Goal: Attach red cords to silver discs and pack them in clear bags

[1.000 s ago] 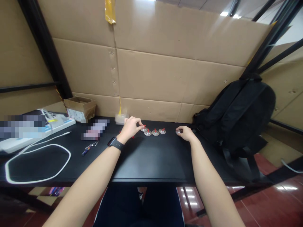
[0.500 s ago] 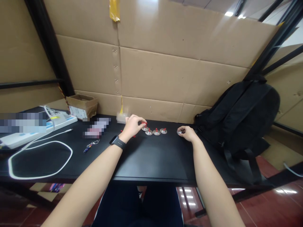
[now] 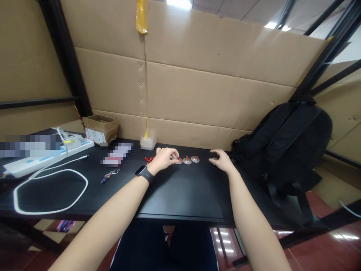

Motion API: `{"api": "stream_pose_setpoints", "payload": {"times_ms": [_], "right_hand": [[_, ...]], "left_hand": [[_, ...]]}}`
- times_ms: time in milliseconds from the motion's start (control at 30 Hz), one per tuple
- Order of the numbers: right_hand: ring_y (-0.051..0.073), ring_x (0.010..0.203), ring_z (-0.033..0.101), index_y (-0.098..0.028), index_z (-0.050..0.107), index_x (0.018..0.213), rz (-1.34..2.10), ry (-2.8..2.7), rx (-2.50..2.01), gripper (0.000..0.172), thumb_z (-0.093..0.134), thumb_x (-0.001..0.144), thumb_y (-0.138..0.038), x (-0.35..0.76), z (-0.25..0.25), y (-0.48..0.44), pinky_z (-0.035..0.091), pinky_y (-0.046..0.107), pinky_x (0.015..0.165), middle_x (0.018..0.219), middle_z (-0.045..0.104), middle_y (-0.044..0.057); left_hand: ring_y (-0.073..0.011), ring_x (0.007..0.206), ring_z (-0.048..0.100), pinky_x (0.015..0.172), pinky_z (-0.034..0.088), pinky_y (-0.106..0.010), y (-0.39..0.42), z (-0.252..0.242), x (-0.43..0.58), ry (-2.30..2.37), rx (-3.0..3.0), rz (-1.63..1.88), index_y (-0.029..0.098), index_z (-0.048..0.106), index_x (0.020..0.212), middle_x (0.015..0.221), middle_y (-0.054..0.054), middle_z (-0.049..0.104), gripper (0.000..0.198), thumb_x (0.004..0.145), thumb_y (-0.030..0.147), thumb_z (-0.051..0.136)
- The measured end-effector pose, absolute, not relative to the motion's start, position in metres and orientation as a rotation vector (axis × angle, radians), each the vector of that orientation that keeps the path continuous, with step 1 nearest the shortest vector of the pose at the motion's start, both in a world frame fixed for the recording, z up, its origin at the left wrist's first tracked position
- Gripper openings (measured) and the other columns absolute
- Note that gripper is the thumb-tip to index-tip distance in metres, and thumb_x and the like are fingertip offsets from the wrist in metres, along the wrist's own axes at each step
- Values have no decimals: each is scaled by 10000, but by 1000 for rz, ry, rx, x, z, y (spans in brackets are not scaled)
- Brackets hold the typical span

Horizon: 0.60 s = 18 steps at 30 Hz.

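Observation:
My left hand (image 3: 166, 158), with a dark watch on the wrist, has its thumb and fingertips closed on a clear round suction cup (image 3: 179, 161) with a red hook. To its right two more such cups, a middle one (image 3: 187, 160) and a right one (image 3: 195, 159), lie in a row on the black table. Farther right, my right hand (image 3: 222, 160) is open, thumb and fingers apart around another cup (image 3: 214, 159), mostly hidden by the hand. Several red hooks (image 3: 149, 159) lie partly behind my left hand.
A clear plastic box (image 3: 148, 143) stands at the back by the cardboard wall. On the left are a small cardboard box (image 3: 100, 128), a white power strip (image 3: 76, 149), a looped white cable (image 3: 84, 184) and a keychain (image 3: 109, 175). A black backpack (image 3: 293, 139) fills the right side.
My left hand has shifted slightly right and down, from a cup at the left end onto the row. The right hand's fingers have spread from the cup they were pinching.

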State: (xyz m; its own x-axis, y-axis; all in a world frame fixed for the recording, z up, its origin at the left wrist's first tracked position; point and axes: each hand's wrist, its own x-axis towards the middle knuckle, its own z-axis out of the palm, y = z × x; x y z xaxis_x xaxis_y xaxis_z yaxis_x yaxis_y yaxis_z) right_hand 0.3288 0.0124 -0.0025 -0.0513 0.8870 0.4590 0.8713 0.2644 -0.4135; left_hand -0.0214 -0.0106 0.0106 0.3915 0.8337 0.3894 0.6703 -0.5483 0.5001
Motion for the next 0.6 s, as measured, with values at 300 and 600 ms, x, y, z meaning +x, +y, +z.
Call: {"api": "stream_pose_setpoints", "payload": {"times_ms": [300, 600], "right_hand": [[186, 860, 663, -224, 732, 1056, 476, -2144, -1006, 267, 684, 841, -375, 229, 11, -18, 524, 307, 754, 1046, 709, 68], [195, 813, 677, -208, 747, 988, 374, -1987, -1264, 255, 678, 799, -363, 267, 3, 1, 526, 314, 730, 950, 745, 64]], "left_hand": [[-188, 940, 702, 905, 327, -339, -17, 16, -15, 1235, 2471, 884, 273, 637, 966, 898, 31, 784, 118, 899, 369, 624], [-237, 858, 709, 885, 359, -376, 14, 21, -90, 1679, 2371, 646, 278, 734, 770, 789, 20, 779, 92, 684, 272, 767]]}}
